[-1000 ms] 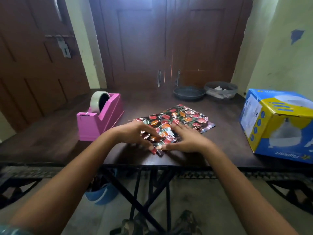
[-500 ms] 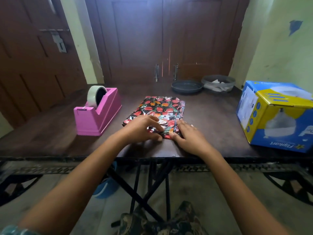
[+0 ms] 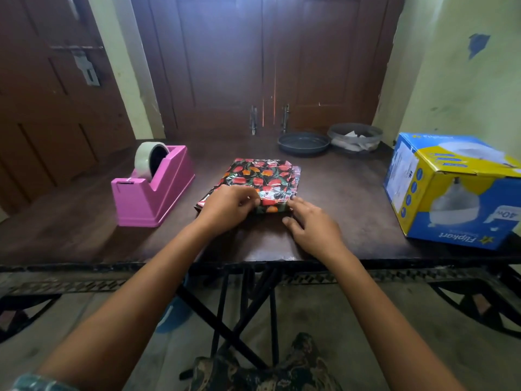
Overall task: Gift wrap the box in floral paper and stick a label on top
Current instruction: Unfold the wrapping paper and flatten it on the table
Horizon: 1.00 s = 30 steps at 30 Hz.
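Tape dispenser (image 3: 152, 190): pink, on the left part of the table, holding a roll of pale tape (image 3: 146, 159). It stands well apart from the paper and sits where it sat half a second ago.

Left hand (image 3: 229, 206): curled over the near left part of the floral paper, thumb and fingers pinching its near edge; closed on the paper. Half a second ago it lay in much the same spot, one second ago too.

Floral paper (image 3: 260, 179): a folded, glossy packet with red and orange flowers on black, lying flat at the middle of the table, its long side running away from the person. One second ago it lay skewed, its far corner pointing right; since then it has been turned square to the table edge. A thin clear margin shows along its right side.

Right hand (image 3: 311, 227): palm down on the table, fingers loosely spread and gripping nothing, fingertips touching the near right corner of the paper. A second ago it pressed on top of the packet; now it rests mostly off it.

Table (image 3: 338, 193): dark wood, with a round dark dish (image 3: 303, 142) and a grey bin (image 3: 355, 136) at the far edge.

Box (image 3: 454, 187): blue and yellow, unwrapped, at the right end of the table, well apart from both hands, unmoved.
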### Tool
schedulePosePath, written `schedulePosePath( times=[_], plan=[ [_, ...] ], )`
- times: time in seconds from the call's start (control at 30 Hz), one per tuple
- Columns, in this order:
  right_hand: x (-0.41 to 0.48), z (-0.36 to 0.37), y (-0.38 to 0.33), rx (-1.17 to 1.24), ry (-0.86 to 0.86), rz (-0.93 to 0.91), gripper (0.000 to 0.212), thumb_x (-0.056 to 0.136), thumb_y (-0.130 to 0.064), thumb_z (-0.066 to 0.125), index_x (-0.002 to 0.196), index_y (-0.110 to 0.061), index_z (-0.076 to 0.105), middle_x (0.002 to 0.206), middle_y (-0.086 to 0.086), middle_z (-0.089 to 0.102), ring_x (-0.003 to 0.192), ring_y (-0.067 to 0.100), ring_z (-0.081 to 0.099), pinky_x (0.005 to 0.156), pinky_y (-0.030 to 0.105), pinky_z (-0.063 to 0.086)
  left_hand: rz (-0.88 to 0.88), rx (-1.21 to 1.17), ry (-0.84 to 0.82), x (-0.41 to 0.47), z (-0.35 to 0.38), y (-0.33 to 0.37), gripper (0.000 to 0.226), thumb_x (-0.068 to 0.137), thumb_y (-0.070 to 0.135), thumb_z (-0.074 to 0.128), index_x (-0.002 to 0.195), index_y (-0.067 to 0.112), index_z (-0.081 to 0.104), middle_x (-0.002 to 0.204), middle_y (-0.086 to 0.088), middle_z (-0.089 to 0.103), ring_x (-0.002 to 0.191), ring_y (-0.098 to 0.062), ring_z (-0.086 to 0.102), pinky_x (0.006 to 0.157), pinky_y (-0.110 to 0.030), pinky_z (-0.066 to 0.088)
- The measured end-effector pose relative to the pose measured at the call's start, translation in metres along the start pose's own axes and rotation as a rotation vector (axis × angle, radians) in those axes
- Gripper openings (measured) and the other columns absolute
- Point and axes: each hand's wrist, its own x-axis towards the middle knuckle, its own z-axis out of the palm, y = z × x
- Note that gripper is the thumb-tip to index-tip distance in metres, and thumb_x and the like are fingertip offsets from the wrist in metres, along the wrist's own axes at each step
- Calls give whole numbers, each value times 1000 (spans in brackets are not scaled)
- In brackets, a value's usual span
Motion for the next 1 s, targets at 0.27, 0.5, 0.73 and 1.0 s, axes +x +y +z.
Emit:
schedulePosePath(
  times=[0.27, 0.5, 0.73, 1.0],
  plan=[
    [-8, -4, -5, 76, 298, -32, 17, 83, -29, 67, 91, -14, 68, 93, 4, 69, 88, 24, 62, 69, 31, 44, 164, 110, 113, -10, 8, 8, 19, 91, 24, 57, 107, 22, 66, 88, -10, 71, 85, -30, 64, 65, -31, 38],
    [-8, -3, -3, 121, 303, -4, 3, 81, -17, 65, 83, -16, 64, 83, 3, 70, 80, 24, 64, 66, 31, 49, 166, 45, 45, -11, 5, 12, 16, 83, 33, 67, 89, 19, 73, 82, -1, 70, 80, -22, 65, 68, -32, 49],
    [-14, -5, -7, 3, 269, -135, 8, 83, -9, 57, 77, -14, 59, 85, 4, 63, 74, 26, 57, 57, 28, 37, -162, -310, -58, 4, 2, 12, 18, 88, 23, 64, 95, 9, 73, 79, -4, 67, 68, -14, 56, 66, -26, 44],
    [-17, -5, -5, -49, 287, -286, 8, 78, 0, 57, 74, -7, 57, 91, 5, 63, 77, 27, 58, 54, 28, 41, -411, -416, 150, 24, 16, -5, 15, 88, 26, 62, 81, 16, 70, 88, -14, 71, 84, -30, 67, 76, -39, 55]
  ],
)
